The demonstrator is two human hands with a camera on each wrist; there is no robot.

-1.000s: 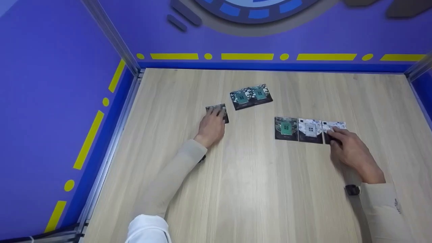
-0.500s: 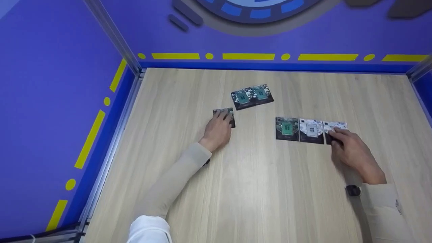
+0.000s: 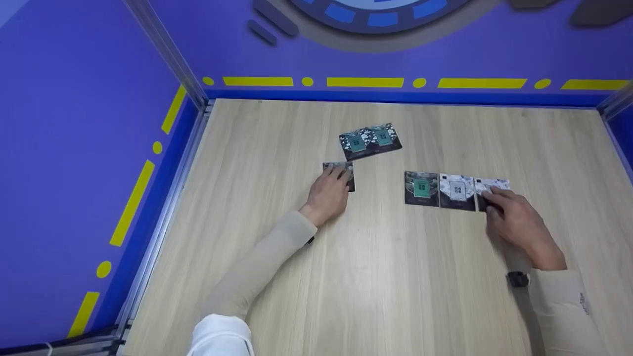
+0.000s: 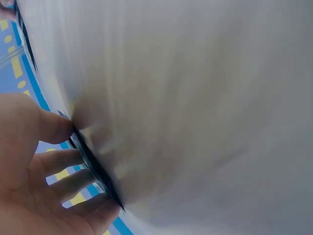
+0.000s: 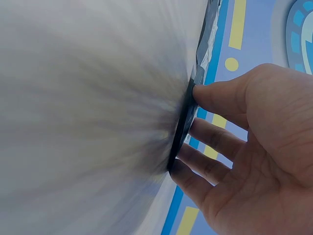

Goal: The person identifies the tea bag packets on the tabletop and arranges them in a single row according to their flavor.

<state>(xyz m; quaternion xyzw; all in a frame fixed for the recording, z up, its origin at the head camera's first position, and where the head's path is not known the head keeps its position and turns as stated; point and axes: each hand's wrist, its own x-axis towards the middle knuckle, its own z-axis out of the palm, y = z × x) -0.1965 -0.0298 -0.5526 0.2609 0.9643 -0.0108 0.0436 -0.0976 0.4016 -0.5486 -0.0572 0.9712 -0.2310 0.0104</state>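
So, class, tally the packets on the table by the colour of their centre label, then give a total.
Green: 3
White: 2
Hidden under left hand: 1
Total: 6 packets

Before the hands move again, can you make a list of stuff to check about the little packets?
1. Left hand touching its packet: ok, fingers rest flat on top.
2. Right hand touching the end packet of the row: ok, fingertips lie on it.
3. Row of three lined up: ok, the green packet, white packet and end packet sit edge to edge.
4. Gap between the left packet and the row: ok, bare table lies between.
5. Pair of packets at the back out of the way: ok, apart from both hands.
6. Packets lying flat: ok in both wrist views.
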